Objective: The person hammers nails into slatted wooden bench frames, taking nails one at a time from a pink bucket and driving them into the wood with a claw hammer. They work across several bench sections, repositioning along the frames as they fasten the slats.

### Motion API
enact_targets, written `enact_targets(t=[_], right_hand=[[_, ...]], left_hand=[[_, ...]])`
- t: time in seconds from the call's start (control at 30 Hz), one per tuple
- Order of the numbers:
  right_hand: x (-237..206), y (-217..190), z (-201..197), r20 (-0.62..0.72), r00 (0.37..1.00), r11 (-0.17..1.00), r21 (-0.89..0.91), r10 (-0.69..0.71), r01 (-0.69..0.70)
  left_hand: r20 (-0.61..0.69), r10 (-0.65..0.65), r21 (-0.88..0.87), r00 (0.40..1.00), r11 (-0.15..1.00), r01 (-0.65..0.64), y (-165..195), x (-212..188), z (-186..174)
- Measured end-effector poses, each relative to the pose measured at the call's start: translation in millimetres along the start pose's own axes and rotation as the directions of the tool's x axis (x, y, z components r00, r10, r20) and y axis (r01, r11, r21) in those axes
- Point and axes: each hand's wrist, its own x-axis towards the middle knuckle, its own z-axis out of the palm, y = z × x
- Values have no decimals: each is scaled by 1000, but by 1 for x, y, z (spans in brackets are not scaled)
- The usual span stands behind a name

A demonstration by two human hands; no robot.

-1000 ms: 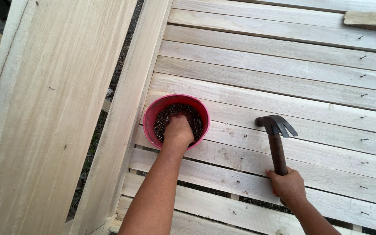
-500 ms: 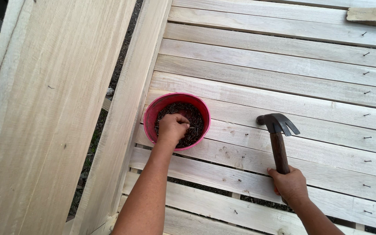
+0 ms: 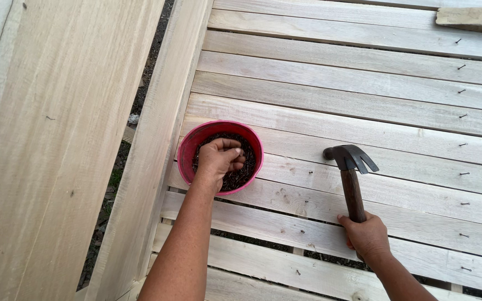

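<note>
Red bowl [image 3: 188,150] of dark nails [image 3: 241,177] lies directly under the left hand [image 3: 218,159], fingers pinched on nails, while the right hand [image 3: 368,237] grips the hammer [image 3: 351,178], handle pointing away.

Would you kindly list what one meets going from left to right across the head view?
Wide pale board → slanted plank → red bowl of dark nails, with the left hand inside it → claw hammer held by the right hand → row of part-driven nails in the slats.
</note>
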Motion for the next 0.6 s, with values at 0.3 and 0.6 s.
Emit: enact_targets(t=[0.3,0.6], right_hand=[[3,3,2,12,1000,1000,12,20,-20],[-2,0,-1,24,998,997,51,54,-55]], left_hand=[[201,242,-184,949,961,-206,19,8,76],[111,362,291,926,879,-378,-22,33,152]])
